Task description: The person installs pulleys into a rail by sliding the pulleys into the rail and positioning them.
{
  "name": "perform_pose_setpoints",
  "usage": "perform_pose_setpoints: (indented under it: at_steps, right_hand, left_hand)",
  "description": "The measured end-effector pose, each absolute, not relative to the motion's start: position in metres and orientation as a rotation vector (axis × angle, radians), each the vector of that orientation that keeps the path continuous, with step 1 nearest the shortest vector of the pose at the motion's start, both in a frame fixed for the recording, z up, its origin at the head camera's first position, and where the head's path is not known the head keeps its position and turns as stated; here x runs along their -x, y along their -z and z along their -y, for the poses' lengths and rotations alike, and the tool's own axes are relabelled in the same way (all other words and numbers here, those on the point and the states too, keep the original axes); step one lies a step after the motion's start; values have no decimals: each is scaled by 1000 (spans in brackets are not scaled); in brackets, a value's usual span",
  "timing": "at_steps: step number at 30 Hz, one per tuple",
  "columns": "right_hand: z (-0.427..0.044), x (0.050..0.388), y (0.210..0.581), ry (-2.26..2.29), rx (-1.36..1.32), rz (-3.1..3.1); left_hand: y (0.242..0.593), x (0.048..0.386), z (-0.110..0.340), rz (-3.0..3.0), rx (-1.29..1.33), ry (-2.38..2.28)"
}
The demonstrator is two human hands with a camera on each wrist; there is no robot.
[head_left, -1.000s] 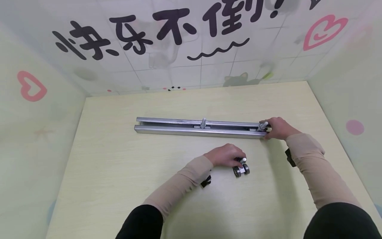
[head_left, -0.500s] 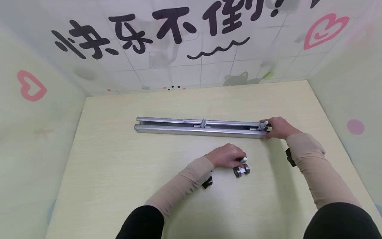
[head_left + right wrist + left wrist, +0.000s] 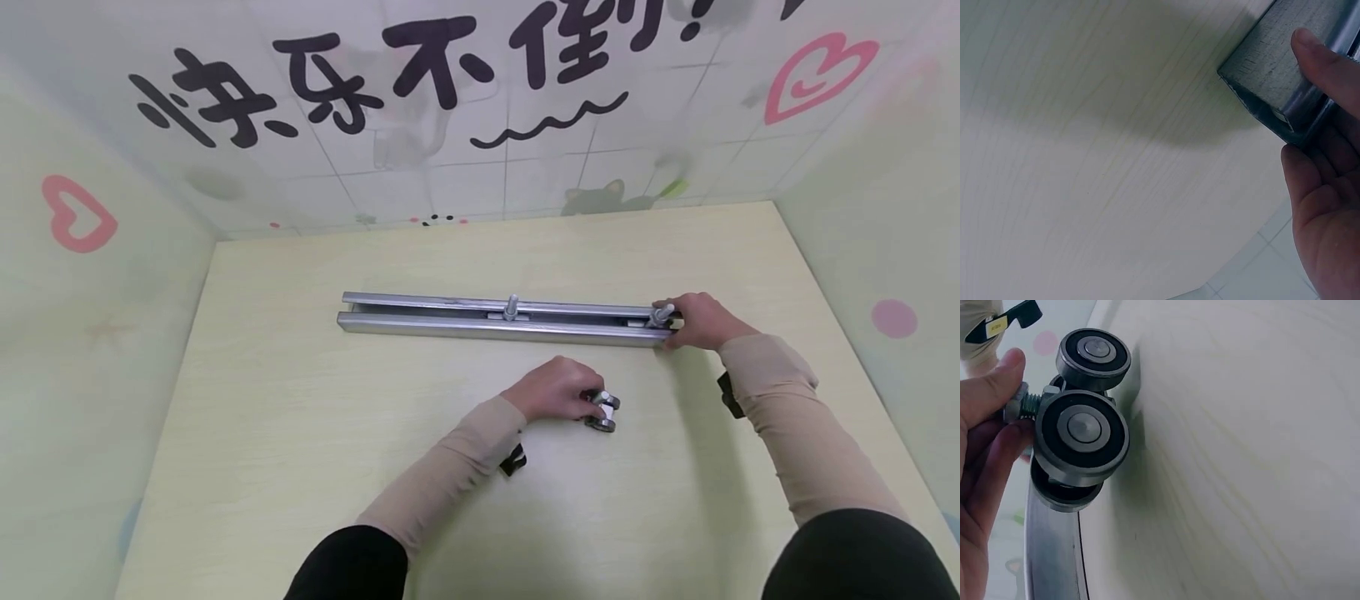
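My left hand (image 3: 558, 389) pinches the bolt (image 3: 1017, 403) of a roller trolley (image 3: 1085, 428) between thumb and fingers. The trolley has several dark metal-rimmed wheels and, in the head view, sits just in front of the track. A long silver metal track (image 3: 465, 327) lies on the table with its slot facing up. Two more bolts stand up from the slot, a middle bolt (image 3: 512, 308) and an end bolt (image 3: 662, 316). My right hand (image 3: 701, 322) grips the track's right end, its thumb (image 3: 1319, 59) on the near side. Fingers partly hide that end.
The light wood table (image 3: 300, 450) is bounded by a printed back wall (image 3: 420, 192) and side walls, the right wall (image 3: 862, 250) among them. A black strapped device (image 3: 729, 396) sits at the right wrist.
My left hand has drawn slightly left and back with the trolley, which has turned so its wheels face differently. The right hand and the track have stayed in place.
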State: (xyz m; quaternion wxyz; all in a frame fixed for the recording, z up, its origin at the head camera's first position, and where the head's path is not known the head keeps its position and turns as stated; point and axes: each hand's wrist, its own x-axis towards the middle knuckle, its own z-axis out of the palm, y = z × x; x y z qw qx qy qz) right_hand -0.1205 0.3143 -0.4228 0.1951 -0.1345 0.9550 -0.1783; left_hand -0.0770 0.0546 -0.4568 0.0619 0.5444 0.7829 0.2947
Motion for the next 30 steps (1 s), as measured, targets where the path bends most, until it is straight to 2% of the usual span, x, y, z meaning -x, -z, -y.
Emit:
perform_pose_setpoints:
  at_steps: [13,30]
  right_hand:
    - [-315,122,422,497,386,-2677]
    - [-316,122,426,502,388,-2672]
  left_hand:
    - [461,82,-32,-2473,-1569,-1025]
    - [480,73,-22,-2456,-1556,-1180]
